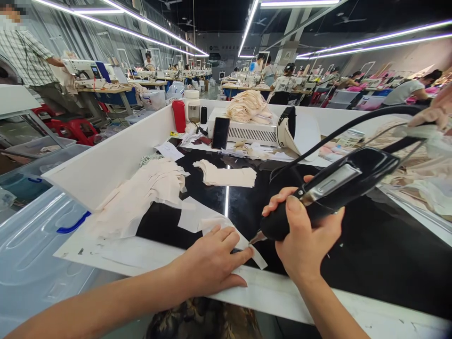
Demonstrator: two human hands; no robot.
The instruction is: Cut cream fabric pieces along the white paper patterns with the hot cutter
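My right hand [303, 235] grips a black corded hand tool [332, 188] with a metal tip that points down at a pale fabric strip [247, 247] on the glossy black work surface [370, 245]. My left hand [212, 261] lies flat with fingers spread, pressing that strip and the white paper edge beside the tip. A pile of pale cut fabric pieces [141, 197] lies to the left, and another folded piece [226, 175] rests further back.
White walls [116, 155] box in the table. At the back stand a red bottle [179, 116], a phone [221, 133], a white box with stacked fabric [249, 107] and a headband [287, 125]. Clear plastic bins [31, 235] sit left. Another person's hand [432, 113] shows at the right edge.
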